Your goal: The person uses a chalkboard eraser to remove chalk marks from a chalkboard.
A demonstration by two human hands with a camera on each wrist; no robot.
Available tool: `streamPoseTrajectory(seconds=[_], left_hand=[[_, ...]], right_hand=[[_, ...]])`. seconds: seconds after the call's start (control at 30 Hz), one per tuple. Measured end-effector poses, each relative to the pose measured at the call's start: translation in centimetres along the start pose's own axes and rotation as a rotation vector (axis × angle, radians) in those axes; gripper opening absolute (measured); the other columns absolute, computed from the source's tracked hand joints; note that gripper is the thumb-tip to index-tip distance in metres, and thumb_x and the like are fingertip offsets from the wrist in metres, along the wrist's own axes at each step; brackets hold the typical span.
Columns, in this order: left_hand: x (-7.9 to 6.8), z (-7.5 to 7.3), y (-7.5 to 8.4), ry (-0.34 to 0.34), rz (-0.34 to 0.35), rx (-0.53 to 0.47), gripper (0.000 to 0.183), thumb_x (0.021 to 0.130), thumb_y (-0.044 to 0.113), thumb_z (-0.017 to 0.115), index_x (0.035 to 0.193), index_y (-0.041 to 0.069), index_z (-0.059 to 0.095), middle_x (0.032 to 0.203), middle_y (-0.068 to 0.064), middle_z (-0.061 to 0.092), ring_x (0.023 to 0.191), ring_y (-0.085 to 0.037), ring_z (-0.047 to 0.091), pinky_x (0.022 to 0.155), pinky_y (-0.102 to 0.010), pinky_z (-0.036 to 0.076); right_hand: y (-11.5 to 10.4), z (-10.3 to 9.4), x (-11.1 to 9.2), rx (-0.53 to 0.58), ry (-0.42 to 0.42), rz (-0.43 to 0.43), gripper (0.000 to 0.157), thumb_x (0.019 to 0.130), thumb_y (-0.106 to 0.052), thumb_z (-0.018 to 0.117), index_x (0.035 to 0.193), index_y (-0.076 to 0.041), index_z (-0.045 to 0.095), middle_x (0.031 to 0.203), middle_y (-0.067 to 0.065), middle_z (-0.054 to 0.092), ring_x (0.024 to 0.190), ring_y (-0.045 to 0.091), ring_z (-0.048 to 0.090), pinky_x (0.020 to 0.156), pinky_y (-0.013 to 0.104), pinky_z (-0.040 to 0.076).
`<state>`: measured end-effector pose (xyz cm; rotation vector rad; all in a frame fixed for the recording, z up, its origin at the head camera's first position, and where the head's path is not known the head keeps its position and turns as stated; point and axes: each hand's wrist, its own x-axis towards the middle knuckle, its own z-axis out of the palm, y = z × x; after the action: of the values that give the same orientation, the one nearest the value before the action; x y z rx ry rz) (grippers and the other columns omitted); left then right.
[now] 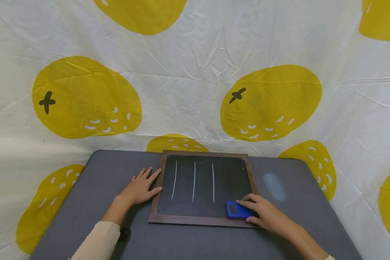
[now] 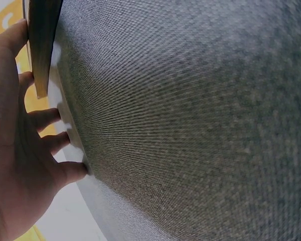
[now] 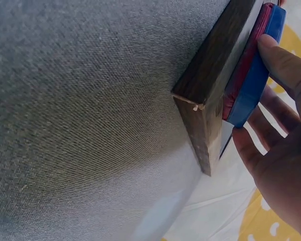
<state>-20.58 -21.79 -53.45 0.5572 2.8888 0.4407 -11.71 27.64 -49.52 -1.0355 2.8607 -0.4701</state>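
A framed chalkboard lies on the grey table, with three white chalk lines drawn down its left and middle parts. My right hand grips a blue board eraser at the board's lower right corner. The right wrist view shows the thumb and fingers on either side of the eraser, its reddish pad facing the board. Fingers spread, my left hand rests at the board's left edge. In the left wrist view its thumb and a finger touch the wooden frame, and other fingertips reach the table.
The grey cloth-covered table extends around the board. A pale chalky smudge marks it to the right. Behind hangs a white curtain with yellow fruit shapes. Something small and black sits by the left wrist.
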Motion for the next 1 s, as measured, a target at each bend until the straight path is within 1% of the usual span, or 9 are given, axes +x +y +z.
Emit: streamPoseTrajectory(seconds=[0.3, 0.47, 0.73, 1.0], left_hand=[[-0.1, 0.1, 0.0, 0.001, 0.0, -0.003, 0.08, 0.102, 0.065, 0.049, 0.166, 0.025, 0.025, 0.168, -0.024, 0.025, 0.153, -0.054, 0.022, 0.11, -0.082, 0.023], [-0.1, -0.1, 0.2, 0.007, 0.003, -0.005, 0.079, 0.102, 0.063, 0.05, 0.166, 0.024, 0.026, 0.168, -0.025, 0.025, 0.153, -0.054, 0.022, 0.11, -0.082, 0.023], [0.0, 0.1, 0.0, 0.002, 0.004, 0.0, 0.079, 0.102, 0.064, 0.049, 0.166, 0.025, 0.025, 0.168, -0.024, 0.025, 0.153, -0.054, 0.022, 0.11, -0.082, 0.023], [0.0, 0.2, -0.2, 0.003, 0.007, 0.008, 0.08, 0.102, 0.065, 0.048, 0.167, 0.025, 0.024, 0.169, -0.023, 0.024, 0.153, -0.053, 0.022, 0.11, -0.082, 0.023]], right_hand=[[0.3, 0.4, -0.1, 0.019, 0.031, -0.024, 0.056, 0.09, -0.025, 0.081, 0.141, -0.01, 0.065, 0.129, 0.006, 0.062, 0.11, 0.025, 0.064, 0.086, 0.045, 0.057], [0.6, 0.5, 0.5, 0.008, 0.064, -0.046, 0.055, 0.089, -0.024, 0.082, 0.139, -0.01, 0.066, 0.128, 0.007, 0.063, 0.11, 0.026, 0.065, 0.086, 0.045, 0.057], [1.9, 0.2, 3.0, -0.011, 0.053, -0.001, 0.057, 0.089, -0.022, 0.082, 0.141, -0.009, 0.065, 0.129, 0.012, 0.063, 0.112, 0.033, 0.065, 0.088, 0.051, 0.056], [3.6, -0.1, 6.5, -0.067, 0.074, 0.028, 0.056, 0.089, -0.022, 0.082, 0.14, -0.006, 0.065, 0.126, 0.017, 0.063, 0.111, 0.035, 0.065, 0.091, 0.053, 0.055]])
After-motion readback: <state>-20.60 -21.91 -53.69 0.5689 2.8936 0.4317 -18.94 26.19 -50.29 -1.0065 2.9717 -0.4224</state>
